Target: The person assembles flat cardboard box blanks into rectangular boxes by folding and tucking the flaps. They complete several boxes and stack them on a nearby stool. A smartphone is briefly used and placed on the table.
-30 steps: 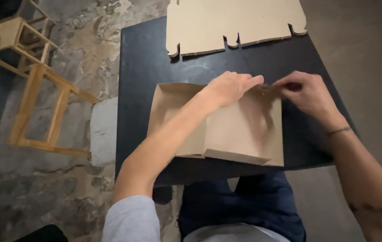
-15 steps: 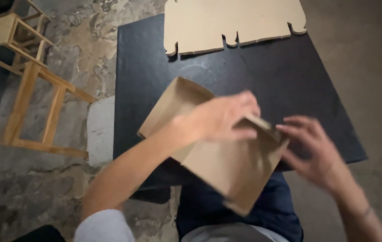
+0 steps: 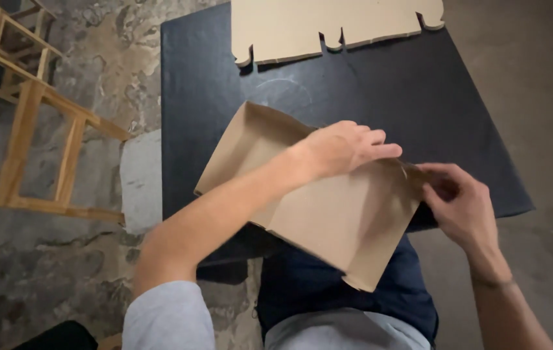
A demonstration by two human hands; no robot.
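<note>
A brown cardboard box (image 3: 328,214), partly folded with raised side walls, lies tilted on the near part of a black table (image 3: 419,97) and hangs over its front edge above my lap. My left hand (image 3: 344,148) reaches across and presses on the box's far right wall. My right hand (image 3: 458,201) pinches the right corner of the same box, fingers curled around the cardboard edge.
A flat sheet of brown cardboard (image 3: 328,23) with cut tabs lies at the table's far edge. A wooden stool frame (image 3: 36,116) stands on the stone floor to the left. A pale floor slab (image 3: 140,178) lies beside the table.
The box has been turned clockwise from square on the table to a diagonal tilt. Both hands shifted with it toward its right corner.
</note>
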